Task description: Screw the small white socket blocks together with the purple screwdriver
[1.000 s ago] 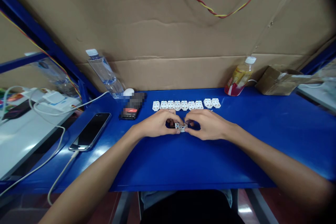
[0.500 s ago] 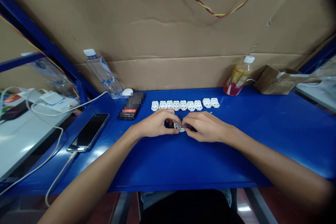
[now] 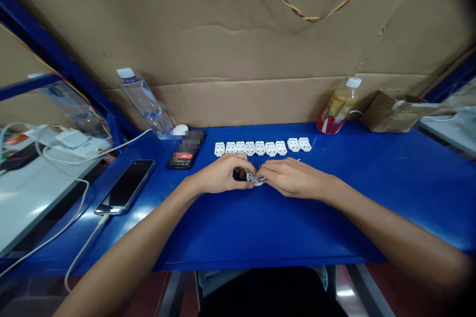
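Observation:
My left hand (image 3: 228, 174) pinches a small white plastic socket part (image 3: 250, 178) with dark holes between thumb and fingers, just above the blue table. My right hand (image 3: 292, 177) is closed at the part's right side, its fingertips round a small shiny metal piece (image 3: 262, 178); most of that piece is hidden. Beyond the hands stands a row of several similar white plug-like pieces (image 3: 260, 148) with thin pins on top. Two more of them (image 3: 299, 144) sit slightly apart at the row's right end.
Left on the blue table (image 3: 267, 237) lie a charging phone (image 3: 126, 186) and a darker phone (image 3: 188, 148), near a clear bottle (image 3: 147, 104). A drink bottle (image 3: 337, 109) and a cardboard box (image 3: 394, 113) stand at the back right, against a cardboard wall (image 3: 223, 49).
My right fingers have shifted slightly and drawn closer together, and more of the shiny metal piece shows. My left hand stays in place with the white part.

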The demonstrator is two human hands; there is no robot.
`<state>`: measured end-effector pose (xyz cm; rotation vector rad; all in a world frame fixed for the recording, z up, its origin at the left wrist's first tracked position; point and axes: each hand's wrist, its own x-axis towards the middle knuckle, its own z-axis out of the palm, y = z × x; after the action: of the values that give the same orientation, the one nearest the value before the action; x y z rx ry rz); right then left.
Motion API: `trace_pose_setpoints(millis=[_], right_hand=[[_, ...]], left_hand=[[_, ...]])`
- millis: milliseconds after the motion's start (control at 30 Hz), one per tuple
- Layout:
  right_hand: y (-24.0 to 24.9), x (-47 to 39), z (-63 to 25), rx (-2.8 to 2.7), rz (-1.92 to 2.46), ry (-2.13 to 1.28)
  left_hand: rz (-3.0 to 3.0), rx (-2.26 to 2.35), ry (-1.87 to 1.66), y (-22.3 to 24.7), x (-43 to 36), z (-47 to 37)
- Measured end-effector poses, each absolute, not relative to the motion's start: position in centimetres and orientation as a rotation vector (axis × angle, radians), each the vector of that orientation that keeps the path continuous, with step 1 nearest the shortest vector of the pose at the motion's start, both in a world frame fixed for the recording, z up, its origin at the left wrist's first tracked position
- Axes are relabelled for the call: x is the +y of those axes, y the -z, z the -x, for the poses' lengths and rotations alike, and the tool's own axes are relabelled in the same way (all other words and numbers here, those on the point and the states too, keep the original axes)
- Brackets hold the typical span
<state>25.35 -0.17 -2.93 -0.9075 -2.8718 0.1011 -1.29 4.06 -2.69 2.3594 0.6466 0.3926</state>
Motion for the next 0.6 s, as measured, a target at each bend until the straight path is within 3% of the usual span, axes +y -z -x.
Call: trace_pose_setpoints(millis=[600], right_hand=[[3.53, 0.55, -25.61, -2.833, 0.77, -0.189]], left_hand=[[-2.338, 0.704, -0.423, 2.84, 3.96, 1.16]])
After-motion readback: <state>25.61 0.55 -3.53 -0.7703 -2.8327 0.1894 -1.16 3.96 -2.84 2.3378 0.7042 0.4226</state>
